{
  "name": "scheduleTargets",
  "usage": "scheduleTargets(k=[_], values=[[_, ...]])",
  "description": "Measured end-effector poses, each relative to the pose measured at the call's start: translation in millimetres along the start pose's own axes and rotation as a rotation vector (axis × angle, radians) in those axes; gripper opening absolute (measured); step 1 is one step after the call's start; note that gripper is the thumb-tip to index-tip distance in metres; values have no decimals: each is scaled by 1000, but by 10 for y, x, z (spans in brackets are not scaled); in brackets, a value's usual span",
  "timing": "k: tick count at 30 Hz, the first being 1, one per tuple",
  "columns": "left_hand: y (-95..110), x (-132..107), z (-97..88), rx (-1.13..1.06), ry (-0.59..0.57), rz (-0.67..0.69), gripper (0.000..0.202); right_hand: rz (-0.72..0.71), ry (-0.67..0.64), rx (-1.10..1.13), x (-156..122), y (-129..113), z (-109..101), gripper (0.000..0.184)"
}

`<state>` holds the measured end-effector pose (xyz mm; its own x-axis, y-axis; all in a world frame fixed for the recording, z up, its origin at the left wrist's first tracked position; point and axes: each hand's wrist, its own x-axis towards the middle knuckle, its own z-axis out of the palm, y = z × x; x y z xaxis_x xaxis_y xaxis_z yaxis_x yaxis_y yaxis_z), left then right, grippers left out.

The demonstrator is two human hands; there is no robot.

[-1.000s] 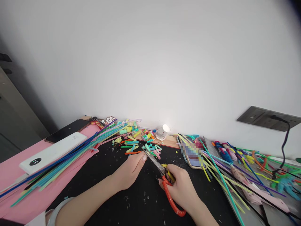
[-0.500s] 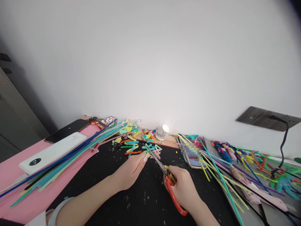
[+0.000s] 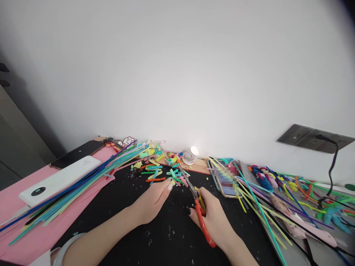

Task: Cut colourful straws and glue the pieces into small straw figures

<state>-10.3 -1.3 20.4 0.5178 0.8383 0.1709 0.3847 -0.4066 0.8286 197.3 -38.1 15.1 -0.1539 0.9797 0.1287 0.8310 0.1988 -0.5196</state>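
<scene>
My left hand (image 3: 155,197) is closed in a pinch on a short yellow piece of pipe cleaner (image 3: 172,182) at its fingertips. My right hand (image 3: 212,214) grips a pair of scissors (image 3: 204,227) with orange-red handles; the blades point away toward the back of the table, to the right of the left fingertips. Its thumb is lifted partly off the handle. Just beyond the left fingertips lie cut pipe cleaner pieces (image 3: 155,173) in green, blue, orange and pink. A white paper cup (image 3: 191,155) stands behind them against the wall.
Long pipe cleaners (image 3: 91,183) lie across a white power bank (image 3: 61,179) and pink sheet at left, near a dark phone (image 3: 77,153). On the right, more strands (image 3: 257,207) cross another phone (image 3: 229,186). A pink glue gun (image 3: 307,232) lies at far right, beneath a wall socket (image 3: 313,138).
The scissors have shifted slightly away from my left fingertips, and my right thumb has come off the handle. My left hand stays nearly in place, with its pinch unchanged.
</scene>
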Motion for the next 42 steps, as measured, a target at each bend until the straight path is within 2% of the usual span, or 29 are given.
scheduleTargets(k=[9, 12, 25, 42], values=[[-44, -1, 26, -21, 20, 46, 31, 1, -113, -14, -2, -79, -34, 27], [-57, -2, 34, -36, 56, 74, 35, -5, -109, -12, -10, -83, -46, 27], [-39, -13, -4, 26, -2, 127, 37, -25, -108, 13, -4, -64, -47, 32], [-22, -5, 12, -26, -39, 36, 30, -40, -52, -21, 2, -21, -23, 38]])
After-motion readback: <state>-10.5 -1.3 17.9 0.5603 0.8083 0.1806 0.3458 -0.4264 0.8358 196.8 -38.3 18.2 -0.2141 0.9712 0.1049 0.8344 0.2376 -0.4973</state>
